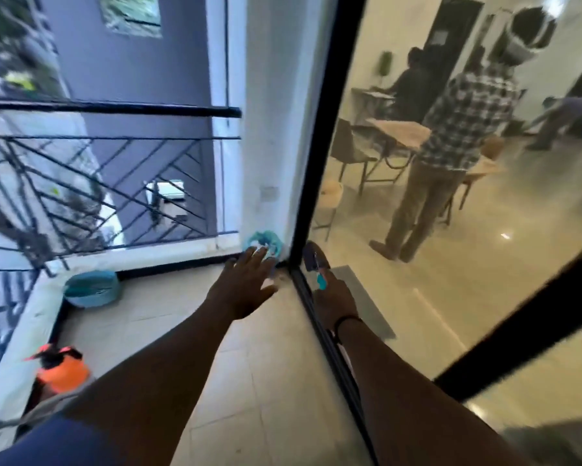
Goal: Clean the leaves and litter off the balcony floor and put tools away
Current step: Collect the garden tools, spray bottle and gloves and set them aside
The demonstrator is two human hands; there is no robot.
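Observation:
My left hand (244, 287) stretches to the far corner of the balcony floor (188, 331), fingers straight, fingertips at a teal dustpan-like tool (266, 242) that leans against the white pillar. Whether the fingers touch it is unclear. My right hand (333, 299) grips the teal handle of a small hand brush (315, 258), whose dark head points toward the same corner by the black door frame. No leaves or litter show on the pale tiles in view.
A teal basin (91, 287) sits on the floor by the low ledge at left. An orange spray bottle (61, 368) stands nearer me. A black metal railing (108, 111) runs along the left. A glass door (451, 230) fills the right; people stand indoors behind it.

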